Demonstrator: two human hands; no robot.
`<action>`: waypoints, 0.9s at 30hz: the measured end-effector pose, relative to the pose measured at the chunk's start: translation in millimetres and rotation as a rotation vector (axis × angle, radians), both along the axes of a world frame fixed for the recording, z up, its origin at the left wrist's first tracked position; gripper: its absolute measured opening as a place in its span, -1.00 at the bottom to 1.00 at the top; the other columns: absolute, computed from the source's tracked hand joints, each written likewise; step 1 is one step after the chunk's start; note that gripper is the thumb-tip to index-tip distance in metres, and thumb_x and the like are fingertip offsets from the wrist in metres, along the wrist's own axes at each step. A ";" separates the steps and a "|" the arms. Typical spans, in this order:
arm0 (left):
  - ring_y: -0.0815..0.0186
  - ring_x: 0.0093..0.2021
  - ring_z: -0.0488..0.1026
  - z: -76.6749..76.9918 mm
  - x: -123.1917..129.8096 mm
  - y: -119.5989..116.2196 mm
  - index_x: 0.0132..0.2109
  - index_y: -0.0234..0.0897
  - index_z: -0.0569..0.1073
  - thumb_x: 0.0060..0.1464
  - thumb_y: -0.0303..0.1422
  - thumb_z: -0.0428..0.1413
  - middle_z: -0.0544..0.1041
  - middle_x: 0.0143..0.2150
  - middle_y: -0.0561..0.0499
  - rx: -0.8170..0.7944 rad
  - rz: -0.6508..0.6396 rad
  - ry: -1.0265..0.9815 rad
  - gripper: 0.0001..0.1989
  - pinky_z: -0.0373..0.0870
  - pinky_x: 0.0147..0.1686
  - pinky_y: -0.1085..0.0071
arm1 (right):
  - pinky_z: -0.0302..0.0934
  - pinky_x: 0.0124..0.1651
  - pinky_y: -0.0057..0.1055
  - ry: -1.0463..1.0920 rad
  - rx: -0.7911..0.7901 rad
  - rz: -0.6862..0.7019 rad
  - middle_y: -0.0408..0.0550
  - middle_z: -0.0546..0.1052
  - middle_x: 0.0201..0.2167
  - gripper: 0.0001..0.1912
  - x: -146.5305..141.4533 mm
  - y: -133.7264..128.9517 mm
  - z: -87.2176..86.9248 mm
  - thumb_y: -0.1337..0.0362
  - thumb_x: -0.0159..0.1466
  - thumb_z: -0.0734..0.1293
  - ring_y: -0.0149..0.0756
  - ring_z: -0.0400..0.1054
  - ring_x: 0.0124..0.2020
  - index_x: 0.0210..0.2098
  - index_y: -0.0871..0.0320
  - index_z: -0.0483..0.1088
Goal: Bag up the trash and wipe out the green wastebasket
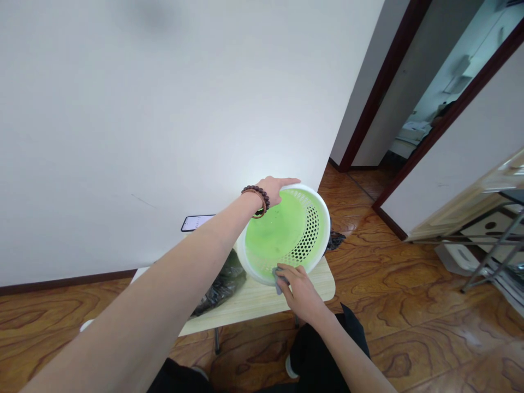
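Note:
A round green plastic drain basket (270,234) with a white rim and perforated sides tilts above a small table, its inside facing me. My left hand (272,189), wearing dark beads at the wrist, grips the far rim with its index finger stretched along it. At the near rim, my right hand (302,292) pinches a grey cloth (279,283) that touches the basket's edge. The left hand's thumb and lower fingers are partly hidden.
Under the basket stands a light wood-topped folding table (249,303). A dark plastic bag (223,284) and a phone (197,222) lie left of the basket. Behind is a white wall (164,109); a doorway (393,109) and a metal-legged rack (495,251) are right.

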State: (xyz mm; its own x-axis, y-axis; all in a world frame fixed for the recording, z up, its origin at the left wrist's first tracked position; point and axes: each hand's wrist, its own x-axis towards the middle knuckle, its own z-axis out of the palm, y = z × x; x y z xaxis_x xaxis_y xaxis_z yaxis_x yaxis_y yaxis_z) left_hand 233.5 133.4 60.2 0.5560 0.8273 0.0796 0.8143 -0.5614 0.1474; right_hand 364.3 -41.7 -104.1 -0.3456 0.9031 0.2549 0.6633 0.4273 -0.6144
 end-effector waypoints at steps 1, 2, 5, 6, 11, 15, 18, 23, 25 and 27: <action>0.25 -0.27 0.40 -0.2 0.1 0.3 0.21 -0.04 0.04 -0.05 -0.53 -0.09 0.48 -0.12 -0.06 0.003 -0.005 -0.005 -0.34 0.26 -0.33 0.40 | 0.02 0.03 -0.26 -0.015 0.007 0.022 -0.03 0.37 -0.04 -0.74 3.7 1.8 -0.7 0.31 0.27 0.11 -0.28 0.17 0.00 -0.10 0.14 0.33; 0.25 -0.26 0.40 -0.5 0.1 0.6 0.21 -0.05 0.06 -0.06 -0.53 -0.08 0.48 -0.12 -0.06 0.004 -0.009 -0.012 -0.35 0.26 -0.31 0.40 | 0.05 0.02 -0.27 -0.033 0.014 0.035 -0.05 0.37 -0.04 -0.75 8.0 3.2 -1.9 0.31 0.26 0.14 -0.28 0.18 -0.02 -0.09 0.13 0.32; 0.25 -0.26 0.41 -1.2 -0.2 1.1 0.20 -0.04 0.08 -0.08 -0.54 -0.07 0.48 -0.12 -0.05 0.005 -0.008 -0.032 -0.34 0.27 -0.31 0.41 | 0.08 -0.01 -0.25 -0.112 0.041 0.042 -0.05 0.37 -0.04 -0.74 23.1 5.1 -8.0 0.30 0.24 0.18 -0.25 0.19 -0.06 -0.08 0.13 0.31; 0.25 -0.27 0.41 -1.4 -0.2 1.3 0.20 -0.04 0.09 -0.09 -0.54 -0.06 0.48 -0.12 -0.05 0.009 -0.006 -0.036 -0.33 0.27 -0.33 0.41 | 0.08 -0.01 -0.23 -0.139 0.053 0.026 -0.04 0.36 -0.04 -0.73 27.5 4.9 -10.4 0.31 0.23 0.18 -0.23 0.18 -0.07 -0.08 0.14 0.31; 0.29 -0.35 0.40 -3.0 -0.9 3.4 0.19 0.00 0.09 -0.06 -0.50 -0.06 0.48 -0.16 -0.07 0.025 -0.004 -0.036 -0.36 0.26 -0.40 0.44 | 0.06 0.03 -0.18 -0.150 0.086 -0.107 0.03 0.31 0.01 -0.67 17.8 -4.4 -16.2 0.31 0.26 0.12 -0.20 0.14 -0.03 0.00 0.17 0.27; 0.31 -0.40 0.39 -3.7 -3.8 3.9 0.20 0.01 0.06 -0.05 -0.49 -0.07 0.49 -0.21 -0.05 0.021 0.017 0.002 -0.36 0.25 -0.44 0.45 | 0.09 0.03 -0.25 -0.080 0.081 -0.093 0.01 0.29 0.03 -0.63 -13.8 -12.1 -14.1 0.29 0.25 0.14 -0.23 0.14 -0.03 0.05 0.16 0.22; 0.33 -0.43 0.37 -3.5 -7.1 1.4 0.21 -0.01 0.05 -0.04 -0.48 -0.08 0.49 -0.26 -0.05 0.016 0.034 0.017 -0.36 0.23 -0.48 0.47 | 0.10 0.01 -0.25 -0.096 0.114 -0.063 -0.02 0.32 0.02 -0.64 -11.4 -11.0 -16.1 0.31 0.26 0.14 -0.23 0.16 -0.06 0.04 0.13 0.23; 0.34 -0.45 0.37 -3.5 -9.4 -2.0 0.21 -0.02 0.04 -0.04 -0.49 -0.10 0.50 -0.27 -0.05 0.026 0.041 0.005 -0.36 0.22 -0.49 0.48 | 0.11 -0.04 -0.18 -0.188 0.163 -0.180 -0.01 0.33 0.02 -0.65 17.6 -8.5 -25.5 0.35 0.26 0.11 -0.20 0.19 -0.10 0.03 0.12 0.26; 0.33 -0.42 0.38 -3.2 -8.8 -2.0 0.21 -0.01 0.04 -0.05 -0.49 -0.10 0.49 -0.20 -0.05 0.030 0.037 -0.002 -0.35 0.24 -0.46 0.47 | 0.12 -0.05 -0.19 -0.156 0.161 -0.246 0.01 0.31 0.03 -0.65 8.8 -11.5 -26.1 0.36 0.27 0.09 -0.21 0.20 -0.11 0.03 0.13 0.26; 0.32 -0.40 0.38 -2.3 -8.2 -2.0 0.21 0.00 0.04 -0.06 -0.49 -0.09 0.48 -0.17 -0.04 0.034 0.036 0.001 -0.35 0.25 -0.43 0.45 | 0.12 -0.04 -0.21 -0.093 0.154 -0.254 0.02 0.30 0.03 -0.64 -12.4 -15.8 -24.3 0.37 0.28 0.07 -0.22 0.19 -0.09 0.03 0.15 0.25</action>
State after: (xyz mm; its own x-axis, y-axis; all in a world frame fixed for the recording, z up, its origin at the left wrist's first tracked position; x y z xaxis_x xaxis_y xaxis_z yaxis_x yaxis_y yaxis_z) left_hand 225.3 131.4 57.9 0.5257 0.8438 0.1079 0.8344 -0.5362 0.1278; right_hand 351.9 -57.4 -128.3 -0.1421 0.9167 0.3735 0.8111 0.3241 -0.4870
